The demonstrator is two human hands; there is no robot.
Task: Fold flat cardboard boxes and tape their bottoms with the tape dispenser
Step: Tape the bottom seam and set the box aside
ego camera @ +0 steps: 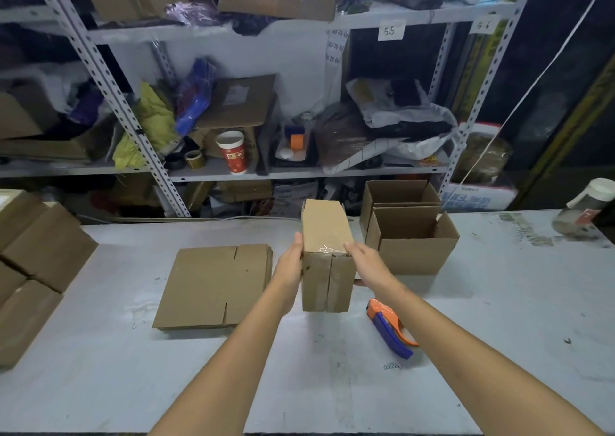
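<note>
A cluttered shelf rack (109,89) is seen behind the white desk (316,392). A stack of flat boxes (213,286) is laid left of centre, and open boxes (416,252) are parked at the back right. The folded box (327,236) is held up above the desk, mid-frame, with its long axis pointed away toward the shelves and its taped, seamed bottom turned to the camera. The left hand (293,262) is pressed flat on its left side with the fingers straight. The box's right side is gripped by the right hand (364,264), thumb tucked underneath. The orange-and-blue tape dispenser (391,327) is left lying near the right forearm.
</note>
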